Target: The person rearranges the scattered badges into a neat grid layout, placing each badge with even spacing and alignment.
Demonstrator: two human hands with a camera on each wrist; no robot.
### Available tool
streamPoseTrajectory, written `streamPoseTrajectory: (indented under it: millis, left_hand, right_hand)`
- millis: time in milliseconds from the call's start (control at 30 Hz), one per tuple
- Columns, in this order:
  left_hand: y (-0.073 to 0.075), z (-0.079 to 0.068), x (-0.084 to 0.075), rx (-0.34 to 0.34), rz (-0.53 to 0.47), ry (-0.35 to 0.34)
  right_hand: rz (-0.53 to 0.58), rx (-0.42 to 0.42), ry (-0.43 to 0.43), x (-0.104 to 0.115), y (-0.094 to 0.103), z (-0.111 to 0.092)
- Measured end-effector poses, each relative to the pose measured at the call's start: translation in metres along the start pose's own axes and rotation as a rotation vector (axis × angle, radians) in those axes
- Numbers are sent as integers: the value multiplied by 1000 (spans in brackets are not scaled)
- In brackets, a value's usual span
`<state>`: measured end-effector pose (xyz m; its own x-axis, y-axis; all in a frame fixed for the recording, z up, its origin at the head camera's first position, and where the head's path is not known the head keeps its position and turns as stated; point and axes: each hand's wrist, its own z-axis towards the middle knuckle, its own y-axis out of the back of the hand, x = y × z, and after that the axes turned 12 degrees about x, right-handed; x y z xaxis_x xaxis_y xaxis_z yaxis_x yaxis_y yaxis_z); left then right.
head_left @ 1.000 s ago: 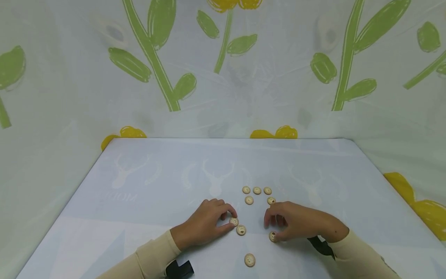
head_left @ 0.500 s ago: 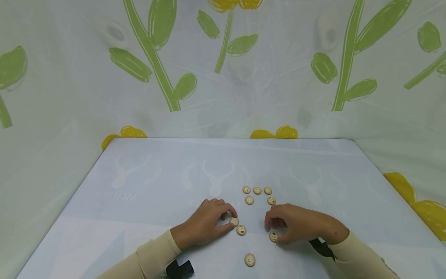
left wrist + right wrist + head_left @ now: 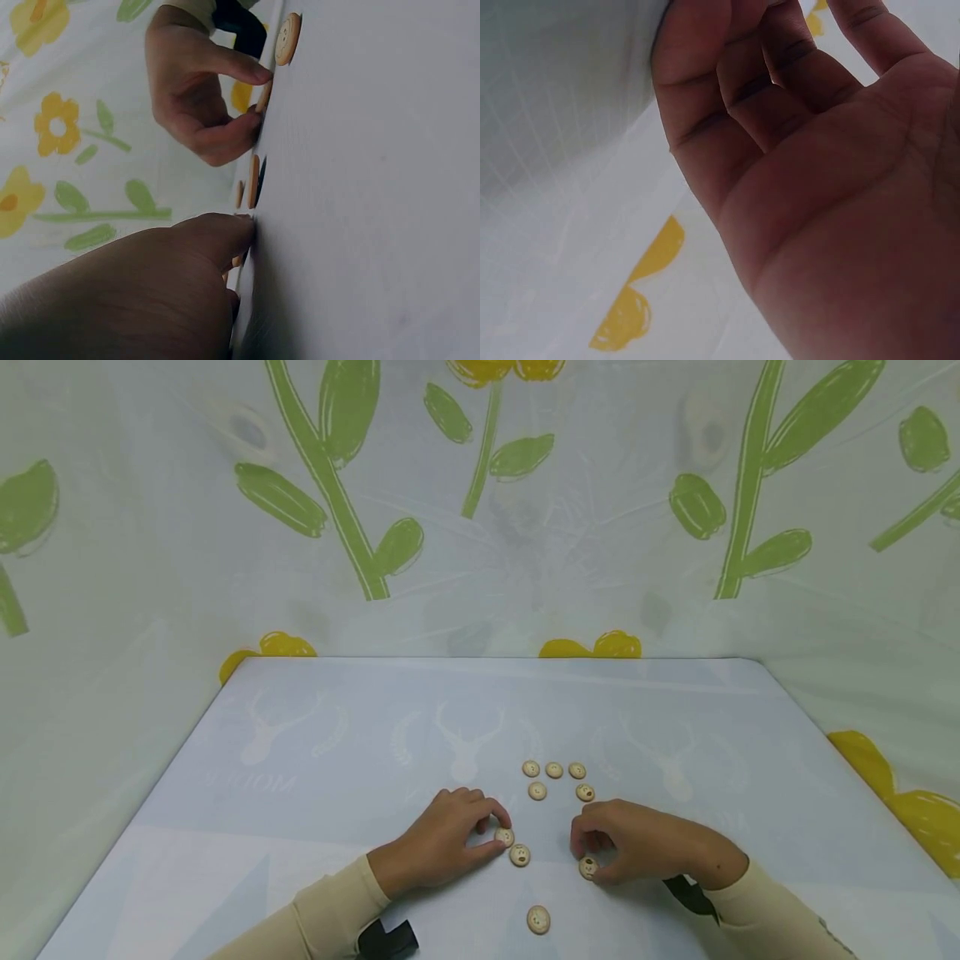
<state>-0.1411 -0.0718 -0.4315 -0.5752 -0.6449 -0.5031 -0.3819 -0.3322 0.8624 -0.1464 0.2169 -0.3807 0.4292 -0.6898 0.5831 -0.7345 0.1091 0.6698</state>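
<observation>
Pinching pale wooden button [image 3: 504, 837] on table [image 3: 375, 689] with left hand [image 3: 447, 835]; pinching dark-spotted wooden button [image 3: 588, 867] with right hand [image 3: 641, 841]. Could jostle neighbouring button [image 3: 520, 855] through sideways slip of left grip; could knock back-right button [image 3: 585, 792] with right knuckles. Underneath, faint deer-head prints [image 3: 464, 752]. Behind, pale sheet [image 3: 585, 568], yellow flowers [image 3: 617, 644], green stems [image 3: 322, 468].

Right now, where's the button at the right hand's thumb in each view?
Head: button low, right of center, at the right hand's thumb.
Left wrist: button in the upper middle, seen edge-on.
Right wrist: button not visible.
Shared landmark: the right hand, in all three views.
</observation>
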Motion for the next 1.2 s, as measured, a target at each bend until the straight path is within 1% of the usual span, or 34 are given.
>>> streamPoseTrajectory:
  millis: [300,533,700,967,1200]
  left_hand:
    - [0,0,0,-6,2,-6]
    - [0,0,0,-3,2,6]
    - [0,0,-1,-1,1,10]
    - [0,0,0,2,2,11]
    - [-1,0,1,6,-2,10]
  right_hand:
    - [-20,-24,22,-1,-1,1]
    - [-35,-38,27,-1,-2,4]
    - [-36,-34,10,-2,-2,5]
    - [-45,-42,31,0,-2,3]
    - [-42,-75,47,1,-3,4]
